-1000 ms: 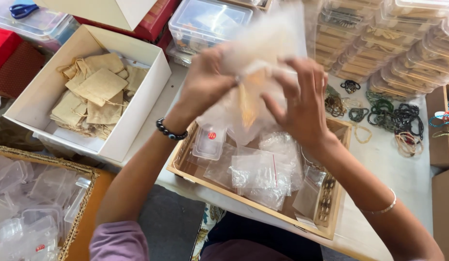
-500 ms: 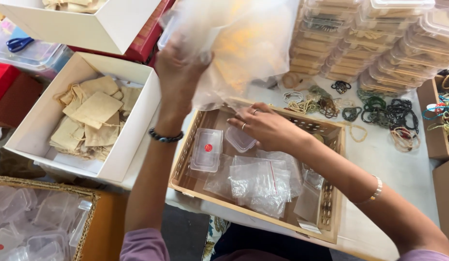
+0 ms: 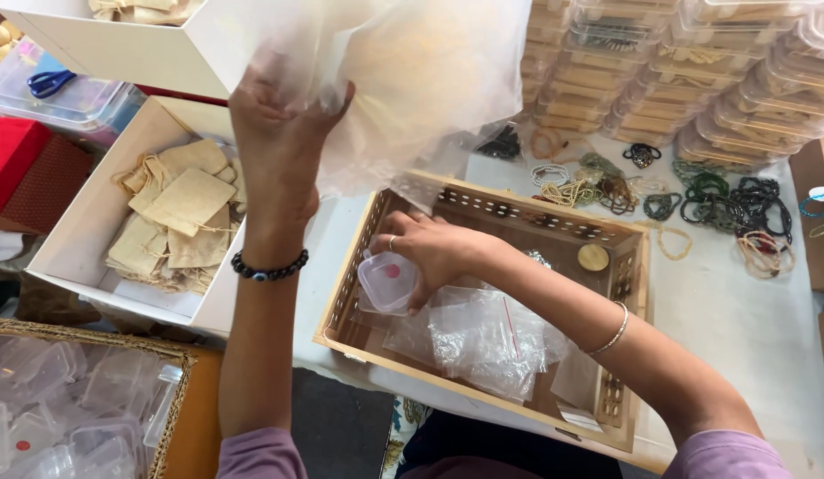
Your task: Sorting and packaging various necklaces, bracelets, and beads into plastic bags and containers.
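Note:
My left hand (image 3: pixel 283 146) is raised and grips a large translucent plastic bag (image 3: pixel 421 80) holding something pale yellow, high above the wooden tray (image 3: pixel 629 266). My right hand (image 3: pixel 430 253) reaches down into the tray's left end and holds a small clear plastic box (image 3: pixel 387 282) with a red dot on it. Beside it lie several clear zip bags (image 3: pixel 487 337) and a round wooden disc (image 3: pixel 594 257).
A white box of beige cloth pouches (image 3: pixel 177 213) sits to the left. A wicker basket of clear plastic boxes (image 3: pixel 66 408) is at bottom left. Stacked clear containers (image 3: pixel 696 80) line the back, with bead bracelets (image 3: pixel 731 204) on the white table.
My left hand has lifted the big bag higher. My right hand let go of it, dropped into the tray and took the small clear box.

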